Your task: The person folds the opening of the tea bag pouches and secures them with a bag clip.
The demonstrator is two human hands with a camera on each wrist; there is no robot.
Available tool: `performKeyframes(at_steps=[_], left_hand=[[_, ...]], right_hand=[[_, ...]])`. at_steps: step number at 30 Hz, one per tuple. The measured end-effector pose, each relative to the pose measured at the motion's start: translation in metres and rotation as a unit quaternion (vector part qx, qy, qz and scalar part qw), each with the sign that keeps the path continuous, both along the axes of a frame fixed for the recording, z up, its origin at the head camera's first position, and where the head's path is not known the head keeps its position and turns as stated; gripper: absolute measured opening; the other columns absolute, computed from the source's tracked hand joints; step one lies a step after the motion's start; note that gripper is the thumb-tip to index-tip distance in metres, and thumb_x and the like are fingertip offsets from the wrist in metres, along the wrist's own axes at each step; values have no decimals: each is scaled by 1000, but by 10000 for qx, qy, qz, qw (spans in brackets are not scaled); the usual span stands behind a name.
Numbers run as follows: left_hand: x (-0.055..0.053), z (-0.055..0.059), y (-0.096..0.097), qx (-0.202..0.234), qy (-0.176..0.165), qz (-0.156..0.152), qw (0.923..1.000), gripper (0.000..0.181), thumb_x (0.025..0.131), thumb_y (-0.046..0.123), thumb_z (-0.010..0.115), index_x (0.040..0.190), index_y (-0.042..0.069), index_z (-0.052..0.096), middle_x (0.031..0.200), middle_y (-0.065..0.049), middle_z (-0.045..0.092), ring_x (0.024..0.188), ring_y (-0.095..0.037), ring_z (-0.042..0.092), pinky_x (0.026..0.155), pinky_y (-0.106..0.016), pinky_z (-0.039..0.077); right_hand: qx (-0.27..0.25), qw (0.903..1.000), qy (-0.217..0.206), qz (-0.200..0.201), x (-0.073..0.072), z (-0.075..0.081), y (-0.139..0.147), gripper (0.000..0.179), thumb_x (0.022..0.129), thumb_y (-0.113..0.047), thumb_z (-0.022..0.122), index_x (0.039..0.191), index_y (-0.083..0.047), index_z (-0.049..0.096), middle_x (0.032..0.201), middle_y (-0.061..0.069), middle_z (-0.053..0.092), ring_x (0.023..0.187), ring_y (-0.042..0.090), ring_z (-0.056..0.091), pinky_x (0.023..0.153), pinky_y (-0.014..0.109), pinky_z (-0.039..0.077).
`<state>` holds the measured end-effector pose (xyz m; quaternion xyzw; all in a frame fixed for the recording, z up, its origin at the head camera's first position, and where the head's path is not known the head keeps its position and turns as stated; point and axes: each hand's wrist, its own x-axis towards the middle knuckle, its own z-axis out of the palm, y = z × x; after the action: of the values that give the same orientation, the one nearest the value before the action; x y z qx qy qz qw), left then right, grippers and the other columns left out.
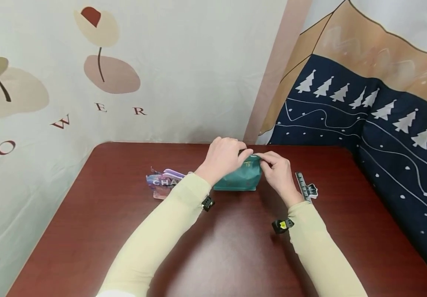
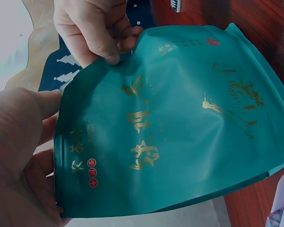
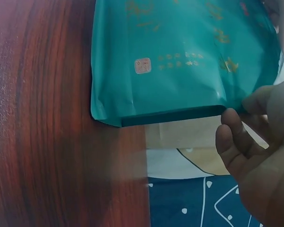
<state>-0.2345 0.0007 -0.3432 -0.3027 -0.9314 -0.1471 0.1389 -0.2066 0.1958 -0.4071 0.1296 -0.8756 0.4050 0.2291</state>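
the bag [image 1: 241, 178] stands on the table [image 1: 243, 251] between a packet [image 1: 156, 181] (left) and a clip [image 1: 303, 185].

Head view: left hand [image 1: 222, 159] hides part of bag [image 1: 241, 179], left sleeve [image 1: 174, 222] blocks packet [image 1: 158, 182] lettering past "CHA", right sleeve [image 1: 319, 243] covers near end of clip [image 1: 304, 187]. Right wrist view: bag cut by top edge, gold print [image 3: 229, 65] blurred. Left wrist view: clip cropped at top.
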Motion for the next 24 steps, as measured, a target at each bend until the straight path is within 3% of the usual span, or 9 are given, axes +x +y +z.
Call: performKeyframes(at_steps=[3,7,11,17,24], left_hand=[[0,2,0,-40,-39,-102,9999,31,104,39,61,94,17,80,72,1,68,70,-18,64,70,-34,47],[-1,4,0,-201,-202,-111,9995,26,103,38,64,107,19,81,88,3,75,81,-17,69,76,-34,49],[-1,4,-1,-309,-267,-94,9991,22,102,34,67,114,21,80,101,4,77,90,-17,71,80,-34,49],[-2,4,-2,-284,-256,-140,9992,20,100,30,70,115,21,80,107,3,78,95,-16,72,81,-35,49],[-2,3,-1,-305,-200,-168,9992,19,99,28,72,114,21,81,107,4,78,92,-16,72,80,-34,49]], right_hand=[[-37,9996,-229,141,1,3,5,26,97,4,60,115,-2,78,106,15,75,94,28,69,81,15,46],[-38,9978,-594,300,2,6,9,30,100,3,55,120,-3,76,115,14,74,103,28,68,86,24,49],[-268,9949,-914,344,2,8,10,31,103,-2,51,121,-4,76,115,14,73,99,26,65,82,25,48],[-421,9935,-959,448,0,9,8,24,103,-12,62,121,-2,75,114,14,72,101,23,65,82,16,48],[-290,9947,-842,517,0,8,6,24,100,-10,67,121,-3,76,111,13,71,89,17,63,73,17,47]])
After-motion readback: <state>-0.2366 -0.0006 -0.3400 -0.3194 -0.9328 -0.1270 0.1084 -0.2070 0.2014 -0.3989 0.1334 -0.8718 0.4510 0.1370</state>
